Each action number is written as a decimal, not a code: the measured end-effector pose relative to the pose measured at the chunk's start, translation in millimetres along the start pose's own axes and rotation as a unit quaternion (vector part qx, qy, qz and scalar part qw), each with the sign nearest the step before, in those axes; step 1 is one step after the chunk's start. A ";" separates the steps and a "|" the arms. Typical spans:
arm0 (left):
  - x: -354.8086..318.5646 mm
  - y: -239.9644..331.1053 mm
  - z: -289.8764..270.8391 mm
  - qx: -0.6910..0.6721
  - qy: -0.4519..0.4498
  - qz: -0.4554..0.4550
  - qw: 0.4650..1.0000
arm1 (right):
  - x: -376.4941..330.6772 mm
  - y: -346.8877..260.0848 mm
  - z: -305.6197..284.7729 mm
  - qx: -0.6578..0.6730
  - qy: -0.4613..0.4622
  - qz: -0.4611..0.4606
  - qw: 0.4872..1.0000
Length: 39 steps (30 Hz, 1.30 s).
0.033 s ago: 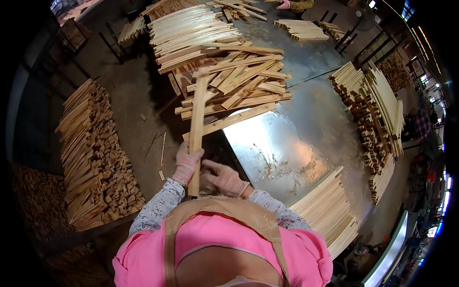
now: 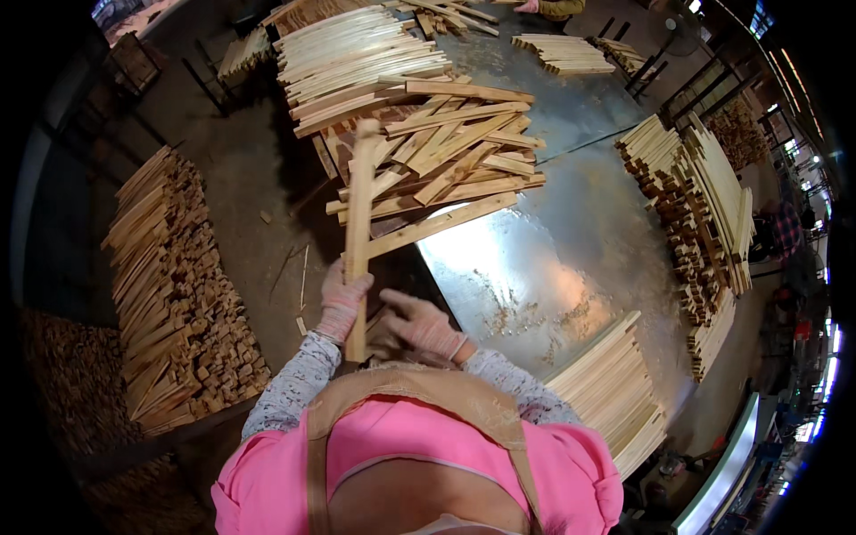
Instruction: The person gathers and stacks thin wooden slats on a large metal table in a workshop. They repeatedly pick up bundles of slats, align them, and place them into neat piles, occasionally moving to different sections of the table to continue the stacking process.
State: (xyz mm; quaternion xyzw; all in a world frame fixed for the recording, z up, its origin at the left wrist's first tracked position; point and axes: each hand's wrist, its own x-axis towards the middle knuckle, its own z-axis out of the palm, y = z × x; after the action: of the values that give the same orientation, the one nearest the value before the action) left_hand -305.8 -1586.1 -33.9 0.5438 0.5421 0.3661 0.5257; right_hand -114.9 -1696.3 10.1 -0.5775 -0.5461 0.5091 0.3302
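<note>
**Gloved hands working with a wooden slat at the table edge**

Fingers of the left hand (image 2: 343, 299) are closing around a long wooden slat (image 2: 359, 223), gripping it near its lower part. The slat is standing almost upright in the view, its top end reaching over the loose pile of slats (image 2: 446, 152) on the metal table (image 2: 535, 276). The right hand (image 2: 423, 325) is staying just beside the slat's lower end with its fingers spread open and holding nothing; whether it is touching something under it I cannot tell, because the view there is dark.

The near corner of the table is lying close in front of the hands, and the bare shiny sheet to the right of them is giving open room. Stacks are closing in the edges: a neat stack of slats (image 2: 615, 392) at the near right edge, a tall crossed stack (image 2: 695, 205) at the far right side, and a tidy bundle (image 2: 357, 53) behind the loose pile. On the left, over a strip of open floor (image 2: 259, 205), a big heap of short wood pieces (image 2: 178, 294) is lying. No boxes or bins are showing; all wood is lying in open stacks.
</note>
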 end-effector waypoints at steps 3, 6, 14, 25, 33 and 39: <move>62.8 -13.5 -53.6 0.110 0.058 -0.004 0.992 | 70.9 -41.7 -71.8 0.051 0.093 -0.038 0.994; 101.7 12.5 -70.4 0.201 0.112 -0.009 0.973 | 144.5 -66.3 -138.2 0.158 0.173 -0.053 0.971; 252.1 3.1 -125.1 0.286 0.061 0.093 0.952 | 414.2 -59.4 -298.8 -0.424 0.269 0.093 0.860; 346.8 -48.3 -178.2 0.280 -0.008 0.063 0.958 | 544.9 -22.5 -315.2 -0.515 0.094 0.134 0.841; 437.9 23.7 -117.2 0.279 -0.105 0.247 0.922 | 491.2 -31.1 -321.9 -0.535 -0.047 0.143 0.831; 509.3 29.4 -33.9 0.353 -0.197 0.307 0.861 | 519.2 12.7 -292.2 -0.525 -0.005 -0.007 0.851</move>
State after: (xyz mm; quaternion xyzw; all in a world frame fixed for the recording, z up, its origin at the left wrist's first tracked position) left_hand -259.1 -1079.7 -86.9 0.8928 0.3254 0.1781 0.2555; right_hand 106.3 -1145.6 -42.8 -0.6582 -0.7381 0.1468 -0.0215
